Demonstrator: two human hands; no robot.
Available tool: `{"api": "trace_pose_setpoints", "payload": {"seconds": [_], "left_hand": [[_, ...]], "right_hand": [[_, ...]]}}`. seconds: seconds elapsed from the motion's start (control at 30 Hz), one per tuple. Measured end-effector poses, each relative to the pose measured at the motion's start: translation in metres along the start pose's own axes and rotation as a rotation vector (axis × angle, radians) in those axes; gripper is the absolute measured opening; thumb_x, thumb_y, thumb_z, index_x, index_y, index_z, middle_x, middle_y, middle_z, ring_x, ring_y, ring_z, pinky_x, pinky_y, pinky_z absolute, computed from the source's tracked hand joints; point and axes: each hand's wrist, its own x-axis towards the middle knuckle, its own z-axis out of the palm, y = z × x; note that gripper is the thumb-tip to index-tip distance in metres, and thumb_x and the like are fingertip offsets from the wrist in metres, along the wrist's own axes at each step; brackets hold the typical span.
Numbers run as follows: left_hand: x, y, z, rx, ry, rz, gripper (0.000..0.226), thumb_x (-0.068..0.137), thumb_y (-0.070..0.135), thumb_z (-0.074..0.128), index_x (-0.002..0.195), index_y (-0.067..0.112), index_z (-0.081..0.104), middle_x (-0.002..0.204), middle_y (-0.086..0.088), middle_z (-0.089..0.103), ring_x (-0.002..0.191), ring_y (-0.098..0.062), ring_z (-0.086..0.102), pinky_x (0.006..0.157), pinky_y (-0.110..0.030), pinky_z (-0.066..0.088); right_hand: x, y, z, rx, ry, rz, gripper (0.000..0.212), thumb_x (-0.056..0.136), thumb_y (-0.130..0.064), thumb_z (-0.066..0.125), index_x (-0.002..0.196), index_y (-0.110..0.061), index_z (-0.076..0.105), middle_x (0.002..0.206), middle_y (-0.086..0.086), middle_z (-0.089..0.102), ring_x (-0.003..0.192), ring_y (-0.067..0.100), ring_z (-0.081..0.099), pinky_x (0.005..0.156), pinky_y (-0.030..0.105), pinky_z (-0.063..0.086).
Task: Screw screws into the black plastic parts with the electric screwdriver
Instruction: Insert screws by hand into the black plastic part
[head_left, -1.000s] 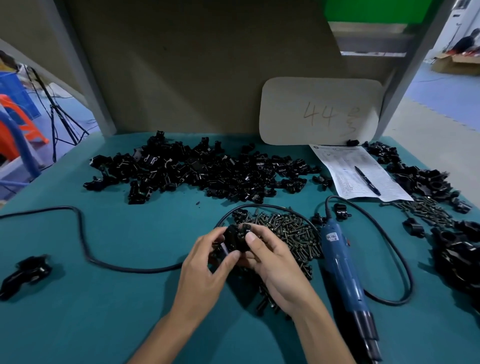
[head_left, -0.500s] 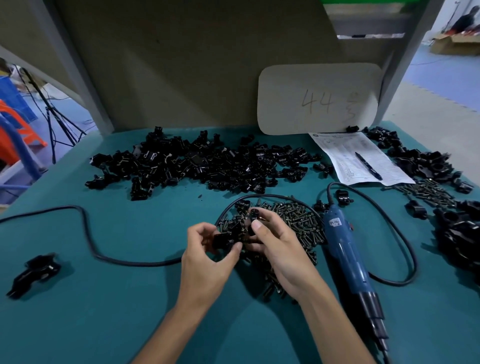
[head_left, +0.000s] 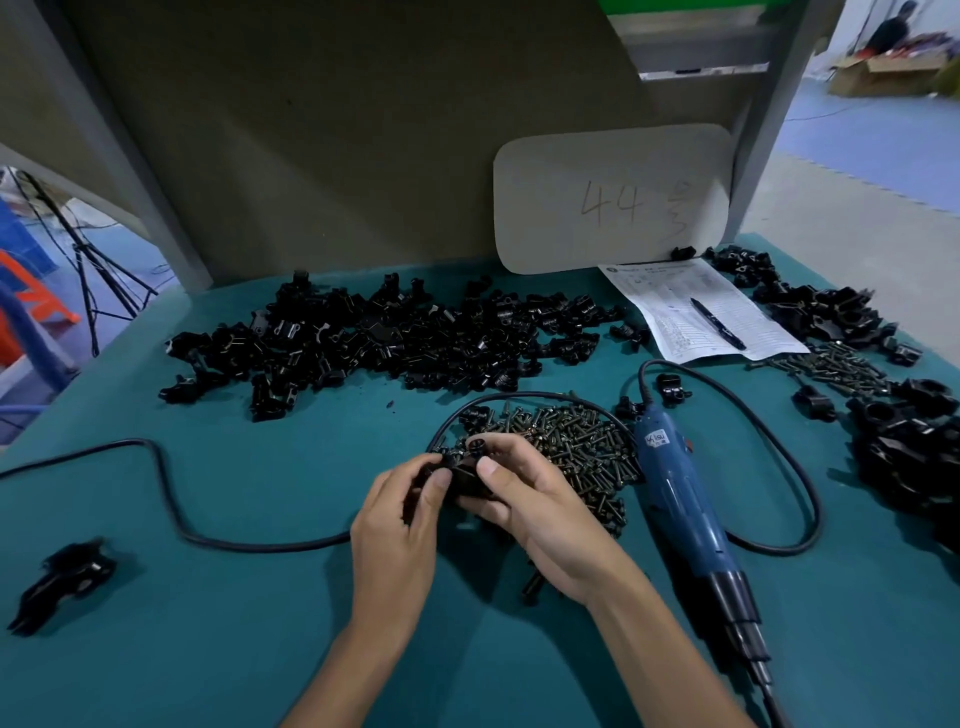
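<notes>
We hold one black part (head_left: 465, 475) in both hands, left hand (head_left: 397, 535) and right hand (head_left: 540, 512), grip closed around it. Screws (head_left: 576, 441) lie beneath; the screwdriver (head_left: 680, 499) rests beside them on the table (head_left: 234, 639).

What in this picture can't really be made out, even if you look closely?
All in the head view:
- The black part held by the left hand and right hand: fingers cover most of it, so whether a screw is in it is unclear.
- The electric screwdriver: its tip is cut off by the bottom edge.
- The printed sheet: text too small to read.
- The scribble beside "44" on the white board: too faint.
</notes>
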Motion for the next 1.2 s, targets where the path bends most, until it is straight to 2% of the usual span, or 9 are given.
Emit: {"api": "trace_pose_setpoints", "payload": {"seconds": [0.1, 0.2, 0.37, 0.5, 0.63, 0.77, 0.97, 1.1, 1.2], "left_hand": [[0.0, 0.002, 0.0, 0.107, -0.016, 0.006, 0.024, 0.101, 0.052, 0.044, 0.116, 0.043, 0.06, 0.1, 0.019, 0.065, 0.094, 0.0, 0.061, 0.078, -0.014, 0.045], [-0.001, 0.006, 0.0, 0.071, -0.047, -0.006, 0.028, 0.101, 0.058, 0.037, 0.12, 0.045, 0.052, 0.106, 0.024, 0.065, 0.098, 0.001, 0.062, 0.078, -0.014, 0.045], [-0.003, 0.005, 0.001, -0.081, -0.006, -0.073, 0.037, 0.094, 0.043, 0.063, 0.125, 0.052, 0.045, 0.11, 0.02, 0.063, 0.103, -0.008, 0.066, 0.085, -0.029, 0.053], [-0.006, 0.001, 0.0, 0.026, -0.009, 0.009, 0.034, 0.09, 0.029, 0.073, 0.121, 0.036, 0.061, 0.109, 0.017, 0.068, 0.1, -0.011, 0.067, 0.086, -0.035, 0.056], [-0.005, 0.003, -0.001, 0.073, -0.075, 0.06, 0.038, 0.096, 0.042, 0.063, 0.132, 0.027, 0.062, 0.119, 0.02, 0.06, 0.111, -0.004, 0.061, 0.091, -0.019, 0.049], [-0.004, 0.008, -0.001, 0.113, -0.134, 0.051, 0.042, 0.095, 0.051, 0.053, 0.134, 0.036, 0.056, 0.118, 0.019, 0.055, 0.112, 0.002, 0.056, 0.089, -0.006, 0.04], [-0.004, 0.009, -0.001, 0.119, -0.197, 0.033, 0.036, 0.093, 0.068, 0.041, 0.128, 0.059, 0.04, 0.117, 0.034, 0.057, 0.108, 0.008, 0.057, 0.082, -0.01, 0.045], [-0.005, 0.005, 0.001, 0.117, -0.201, 0.012, 0.054, 0.092, 0.069, 0.043, 0.137, 0.04, 0.048, 0.126, 0.017, 0.062, 0.114, -0.001, 0.059, 0.093, -0.032, 0.053], [-0.005, 0.005, 0.002, 0.103, -0.215, 0.005, 0.057, 0.093, 0.067, 0.043, 0.142, 0.039, 0.048, 0.134, 0.015, 0.061, 0.123, -0.001, 0.056, 0.102, -0.036, 0.05]], "right_hand": [[-0.001, 0.004, 0.004, -0.022, -0.009, -0.005, 0.026, 0.105, -0.016, 0.056, 0.13, -0.01, 0.059, 0.129, 0.018, 0.062, 0.122, 0.027, 0.064, 0.106, 0.04, 0.053], [-0.003, 0.006, 0.005, -0.092, -0.022, 0.008, 0.025, 0.104, -0.018, 0.058, 0.129, -0.016, 0.061, 0.12, 0.004, 0.067, 0.124, 0.025, 0.063, 0.107, 0.041, 0.052], [-0.002, 0.003, 0.004, -0.263, 0.027, -0.042, 0.026, 0.103, -0.026, 0.062, 0.127, -0.034, 0.066, 0.123, -0.01, 0.068, 0.119, 0.01, 0.063, 0.094, 0.029, 0.053], [-0.002, -0.004, -0.001, -0.297, 0.065, -0.1, 0.029, 0.103, -0.029, 0.062, 0.126, -0.045, 0.066, 0.126, -0.015, 0.068, 0.114, 0.006, 0.064, 0.089, 0.028, 0.053], [-0.002, -0.002, 0.0, -0.289, 0.025, -0.099, 0.032, 0.104, -0.021, 0.061, 0.13, -0.039, 0.066, 0.124, -0.011, 0.07, 0.114, 0.009, 0.066, 0.097, 0.028, 0.053], [-0.002, 0.0, -0.002, -0.226, -0.025, -0.061, 0.036, 0.104, -0.014, 0.058, 0.136, -0.029, 0.065, 0.131, -0.005, 0.07, 0.123, 0.013, 0.064, 0.102, 0.027, 0.052], [-0.002, 0.001, -0.003, -0.119, -0.017, -0.003, 0.033, 0.107, -0.011, 0.052, 0.132, -0.026, 0.069, 0.127, -0.006, 0.072, 0.123, 0.014, 0.065, 0.097, 0.025, 0.054], [0.0, 0.005, -0.006, -0.137, 0.049, -0.011, 0.019, 0.101, -0.015, 0.064, 0.118, -0.021, 0.07, 0.113, -0.003, 0.075, 0.113, 0.019, 0.069, 0.093, 0.029, 0.056], [0.001, 0.006, -0.008, -0.101, 0.031, -0.001, 0.018, 0.101, -0.013, 0.065, 0.118, -0.014, 0.069, 0.117, 0.008, 0.073, 0.111, 0.025, 0.071, 0.09, 0.03, 0.057]]}}
